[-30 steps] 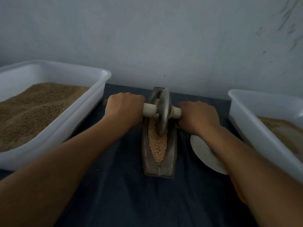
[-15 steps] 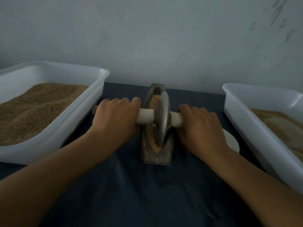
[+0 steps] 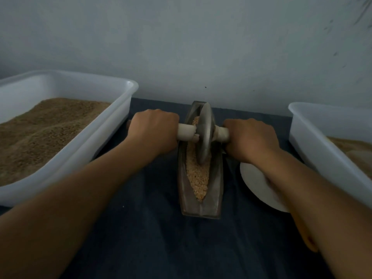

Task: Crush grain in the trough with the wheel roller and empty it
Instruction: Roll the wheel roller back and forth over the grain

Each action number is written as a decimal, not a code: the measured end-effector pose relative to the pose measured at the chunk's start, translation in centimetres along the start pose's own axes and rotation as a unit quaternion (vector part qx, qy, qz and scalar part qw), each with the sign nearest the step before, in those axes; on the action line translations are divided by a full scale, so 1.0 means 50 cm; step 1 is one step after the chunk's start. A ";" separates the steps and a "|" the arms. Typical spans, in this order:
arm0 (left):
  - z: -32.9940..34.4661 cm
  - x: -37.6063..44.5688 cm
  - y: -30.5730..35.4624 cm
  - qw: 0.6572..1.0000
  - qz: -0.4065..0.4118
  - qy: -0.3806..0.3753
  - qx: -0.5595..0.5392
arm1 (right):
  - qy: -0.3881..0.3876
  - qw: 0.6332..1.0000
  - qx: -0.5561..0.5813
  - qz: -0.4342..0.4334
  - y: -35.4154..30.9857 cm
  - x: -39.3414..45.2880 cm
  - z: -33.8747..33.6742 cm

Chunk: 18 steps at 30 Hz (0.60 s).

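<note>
A narrow boat-shaped metal trough [image 3: 213, 200] lies lengthwise on the dark cloth, holding pale crushed grain [image 3: 198, 176]. The grey metal wheel roller [image 3: 205, 133] stands upright in the far half of the trough, its rim in the grain. A pale wooden axle [image 3: 186, 132] runs through the wheel. My left hand [image 3: 154, 133] grips the left end of the axle. My right hand [image 3: 249, 137] grips the right end, hiding that end of the handle.
A white plastic tub [image 3: 112, 125] of brown grain stands on the left. Another white tub [image 3: 314, 146] with grain stands at the right. A white plate [image 3: 255, 180] lies under my right forearm beside the trough. A grey wall rises close behind.
The wheel has rolled from the near part of the trough back toward the far end, and both hands moved away from me with it. More grain shows in the near half.
</note>
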State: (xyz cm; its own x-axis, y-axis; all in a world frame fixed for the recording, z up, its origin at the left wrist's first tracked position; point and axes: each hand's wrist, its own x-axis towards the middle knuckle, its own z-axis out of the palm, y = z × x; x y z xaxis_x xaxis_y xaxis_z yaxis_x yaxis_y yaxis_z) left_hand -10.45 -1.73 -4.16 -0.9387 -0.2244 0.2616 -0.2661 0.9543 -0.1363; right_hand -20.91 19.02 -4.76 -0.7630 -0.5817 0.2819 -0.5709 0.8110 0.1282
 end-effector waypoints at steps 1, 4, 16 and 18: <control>0.000 0.013 -0.003 1.000 0.004 -0.003 0.003 | -0.029 1.000 0.000 0.002 0.003 0.015 -0.002; -0.003 0.043 -0.012 1.000 0.017 -0.008 0.007 | -0.093 0.996 0.005 0.006 0.010 0.055 -0.006; -0.003 0.049 0.004 0.999 0.002 0.029 0.023 | -0.125 0.992 0.029 0.013 0.023 0.078 0.010; -0.004 0.030 0.008 0.999 0.001 0.041 0.028 | -0.084 0.996 0.026 0.014 0.018 0.056 0.011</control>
State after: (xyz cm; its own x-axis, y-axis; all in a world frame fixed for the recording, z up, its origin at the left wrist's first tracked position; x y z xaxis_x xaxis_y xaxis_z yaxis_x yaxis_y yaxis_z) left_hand -11.95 -1.62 -3.61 -0.9192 -0.2027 0.3377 -0.2777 0.9416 -0.1907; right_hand -23.75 18.10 -4.37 -0.8158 -0.5655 0.1213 -0.5609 0.8247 0.0719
